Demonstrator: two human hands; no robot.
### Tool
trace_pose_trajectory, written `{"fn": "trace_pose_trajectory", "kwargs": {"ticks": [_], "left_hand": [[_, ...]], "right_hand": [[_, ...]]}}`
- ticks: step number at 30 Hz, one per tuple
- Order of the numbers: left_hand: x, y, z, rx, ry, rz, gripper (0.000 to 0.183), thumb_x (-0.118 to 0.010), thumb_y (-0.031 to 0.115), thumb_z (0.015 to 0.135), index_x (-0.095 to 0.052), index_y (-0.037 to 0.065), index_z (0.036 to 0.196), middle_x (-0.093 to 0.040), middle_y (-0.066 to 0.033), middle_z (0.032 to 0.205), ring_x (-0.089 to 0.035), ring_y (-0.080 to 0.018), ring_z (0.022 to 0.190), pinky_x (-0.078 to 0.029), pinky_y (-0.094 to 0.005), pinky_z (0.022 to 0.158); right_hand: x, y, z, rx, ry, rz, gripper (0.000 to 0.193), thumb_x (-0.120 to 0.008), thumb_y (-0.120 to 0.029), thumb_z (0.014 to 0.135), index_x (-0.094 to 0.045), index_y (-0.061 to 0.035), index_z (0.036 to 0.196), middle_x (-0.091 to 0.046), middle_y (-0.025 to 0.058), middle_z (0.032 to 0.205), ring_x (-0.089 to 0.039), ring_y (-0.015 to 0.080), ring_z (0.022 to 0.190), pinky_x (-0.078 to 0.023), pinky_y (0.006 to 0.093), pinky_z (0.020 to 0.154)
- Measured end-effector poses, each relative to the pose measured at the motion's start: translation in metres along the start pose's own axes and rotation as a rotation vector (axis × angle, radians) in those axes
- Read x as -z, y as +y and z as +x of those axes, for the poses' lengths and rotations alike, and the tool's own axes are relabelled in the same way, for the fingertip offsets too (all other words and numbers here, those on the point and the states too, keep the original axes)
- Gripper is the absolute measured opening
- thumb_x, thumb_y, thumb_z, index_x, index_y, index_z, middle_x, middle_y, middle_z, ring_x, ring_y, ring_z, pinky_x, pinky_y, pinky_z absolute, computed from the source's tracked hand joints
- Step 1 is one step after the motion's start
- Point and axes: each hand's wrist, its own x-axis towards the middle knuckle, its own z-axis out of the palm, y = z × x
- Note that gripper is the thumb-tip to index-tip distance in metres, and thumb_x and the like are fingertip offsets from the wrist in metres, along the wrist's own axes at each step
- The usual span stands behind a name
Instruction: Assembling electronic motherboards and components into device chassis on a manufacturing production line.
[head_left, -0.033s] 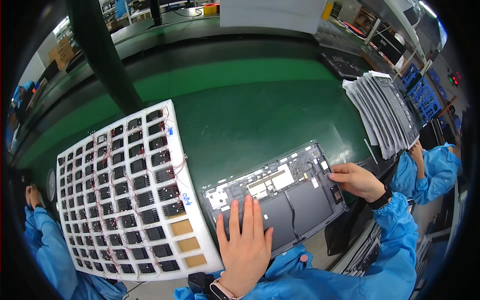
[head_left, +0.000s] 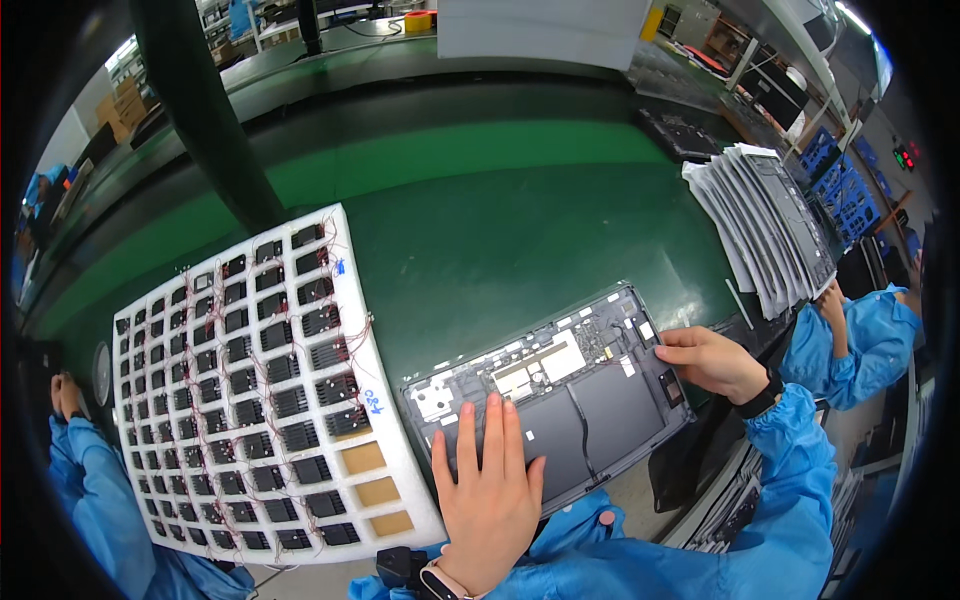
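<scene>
A green table (head_left: pixel 500 230) spans the scene; on its left lies a white foam tray (head_left: pixel 412 490) of black wired modules (head_left: pixel 290 399). The flat dark device housing (head_left: pixel 630 410), its circuitry exposed, lies just right of the tray, near the table's front edge. The left hand (head_left: pixel 490 510) rests flat on the housing's left part, fingers slightly spread. The right hand (head_left: pixel 715 365) touches its right edge, fingers bent; I cannot tell whether they pinch it. 3 tan-floored compartments (head_left: pixel 377 491) show in the tray's near right corner.

Electronics workshop | exposed circuit board (head_left: pixel 597 340) | foam parts tray (head_left: pixel 357 300) | co-worker's smock (head_left: pixel 880 342)
</scene>
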Motion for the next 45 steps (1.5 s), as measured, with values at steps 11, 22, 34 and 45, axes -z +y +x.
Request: {"fn": "trace_pose_trajectory", "kwargs": {"ticks": [11, 22, 34, 45], "left_hand": [[0.050, -0.014, -0.035, -0.041, 0.136, -0.551, 0.071, -0.069, 0.015, 0.076, -0.040, 0.002, 0.140, -0.032, -0.0261, 0.146, -0.034, -0.0455, 0.131, -0.028, -0.0510, 0.108], [0.069, -0.067, -0.076, 0.305, 0.265, -0.585, 0.057, -0.048, 0.040, 0.095, -0.045, -0.001, 0.134, -0.040, -0.0259, 0.138, -0.041, -0.0422, 0.127, -0.033, -0.0480, 0.106], [0.081, -0.091, -0.053, 0.540, 0.408, -0.343, 0.023, -0.064, 0.001, 0.081, -0.062, 0.001, 0.104, -0.061, -0.0167, 0.105, -0.056, -0.0355, 0.101, -0.044, -0.0424, 0.091], [0.061, -0.109, -0.006, 0.258, 0.232, -0.129, 0.023, -0.059, -0.003, 0.068, -0.066, 0.003, 0.088, -0.063, -0.0078, 0.087, -0.058, -0.0259, 0.085, -0.047, -0.0358, 0.077]], "right_hand": [[-0.012, -0.072, 0.038, 0.254, 0.207, -0.163, 0.026, -0.047, -0.028, 0.101, -0.060, -0.0064, 0.107, -0.057, -0.0048, 0.080, -0.048, 0.0030, 0.065, -0.037, 0.0187, 0.056], [0.036, -0.179, 0.199, 0.409, 0.311, -0.032, 0.026, -0.054, -0.031, 0.097, -0.067, -0.0081, 0.096, -0.066, -0.0003, 0.084, -0.056, 0.0105, 0.066, -0.043, 0.0278, 0.061], [0.000, -0.223, 0.407, 0.464, 0.358, 0.068, 0.016, -0.058, -0.019, 0.094, -0.065, -0.0049, 0.090, -0.064, 0.0054, 0.087, -0.056, 0.0168, 0.079, -0.044, 0.0328, 0.073], [-0.059, -0.203, 0.321, 0.680, 0.347, 0.260, 0.047, -0.055, -0.015, 0.091, -0.047, 0.0014, 0.134, -0.050, 0.0136, 0.137, -0.039, 0.0250, 0.134, -0.031, 0.0408, 0.109]]}}
